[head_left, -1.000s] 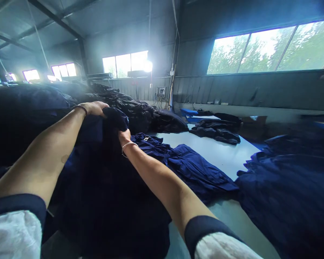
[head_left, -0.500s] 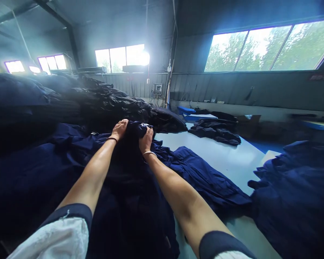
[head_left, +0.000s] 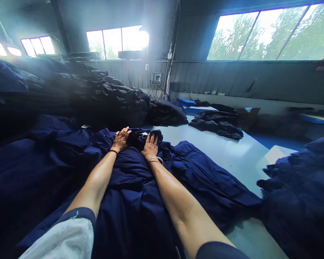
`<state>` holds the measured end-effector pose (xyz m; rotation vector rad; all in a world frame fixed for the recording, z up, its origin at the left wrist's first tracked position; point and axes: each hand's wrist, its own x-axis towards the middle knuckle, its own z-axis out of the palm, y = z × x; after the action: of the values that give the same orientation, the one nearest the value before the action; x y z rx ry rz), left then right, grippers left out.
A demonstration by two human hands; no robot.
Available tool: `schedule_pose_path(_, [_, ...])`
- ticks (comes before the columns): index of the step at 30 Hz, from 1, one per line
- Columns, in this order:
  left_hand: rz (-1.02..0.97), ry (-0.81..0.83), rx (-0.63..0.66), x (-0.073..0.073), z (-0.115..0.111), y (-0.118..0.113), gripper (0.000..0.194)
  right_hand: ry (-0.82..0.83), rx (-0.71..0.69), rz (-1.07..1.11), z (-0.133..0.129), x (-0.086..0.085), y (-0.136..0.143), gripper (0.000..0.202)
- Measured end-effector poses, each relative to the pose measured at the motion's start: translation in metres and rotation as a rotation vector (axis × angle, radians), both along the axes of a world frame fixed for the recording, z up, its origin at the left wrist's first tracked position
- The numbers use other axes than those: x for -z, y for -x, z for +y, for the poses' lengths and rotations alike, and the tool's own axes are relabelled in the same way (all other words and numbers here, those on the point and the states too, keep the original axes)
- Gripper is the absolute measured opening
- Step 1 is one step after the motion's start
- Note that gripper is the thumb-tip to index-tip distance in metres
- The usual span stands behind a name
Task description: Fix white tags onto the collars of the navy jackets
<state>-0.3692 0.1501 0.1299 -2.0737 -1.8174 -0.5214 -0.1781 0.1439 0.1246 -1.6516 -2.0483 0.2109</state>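
Observation:
A navy garment lies spread in front of me, its gathered top edge at the far end showing a small white label. My left hand rests on the left side of that edge, fingers stretched and slightly apart. On the right side, my right hand presses flat on the cloth with its fingers extended beside the label. Both hands are open, palms down; the fabric under them is hidden. Another navy garment piece lies folded and creased just right of my right forearm.
A large heap of dark garments rises at the back left. A smaller dark pile sits on the white table. More navy clothing is stacked at the right. A wall and windows stand behind.
My hands have lowered the garment's top edge, and my fingers have gone from gripping it to lying flat. The cloth now spreads toward me. The camera view has tilted down slightly.

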Motion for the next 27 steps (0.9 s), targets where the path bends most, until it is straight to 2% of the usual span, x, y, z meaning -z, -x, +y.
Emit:
schedule_pose_path(4, [0.013, 0.051, 0.020, 0.005, 0.006, 0.012, 0.069, 0.135, 0.124, -0.024, -0.010, 0.005, 0.014, 0.106])
schedule_pose_path(8, [0.045, 0.128, 0.016, 0.008, 0.009, 0.016, 0.068, 0.244, 0.146, 0.032, -0.015, 0.009, 0.020, 0.097])
schedule_pose_path(12, [0.101, 0.178, -0.028, 0.009, 0.007, 0.010, 0.064, 0.326, 0.077, 0.148, -0.012, 0.007, 0.007, 0.094])
schedule_pose_path(17, [0.156, 0.271, -0.109, 0.006, 0.003, 0.000, 0.061, 0.433, -0.105, 0.276, 0.001, -0.006, -0.027, 0.094])
schedule_pose_path(19, [0.184, 0.313, -0.121, 0.001, 0.003, -0.002, 0.062, 0.382, -0.180, 0.313, 0.006, -0.011, -0.045, 0.083])
schedule_pose_path(21, [0.206, 0.370, -0.134, -0.008, 0.003, -0.005, 0.063, 0.246, -0.199, 0.355, 0.009, -0.015, -0.067, 0.064])
schedule_pose_path(24, [0.191, 0.452, -0.192, -0.028, 0.004, -0.015, 0.062, 0.086, -0.087, 0.376, 0.004, -0.014, -0.105, 0.045])
schedule_pose_path(27, [0.132, 0.487, -0.252, -0.051, 0.003, -0.035, 0.057, 0.103, 0.047, 0.309, -0.011, -0.002, -0.146, 0.044])
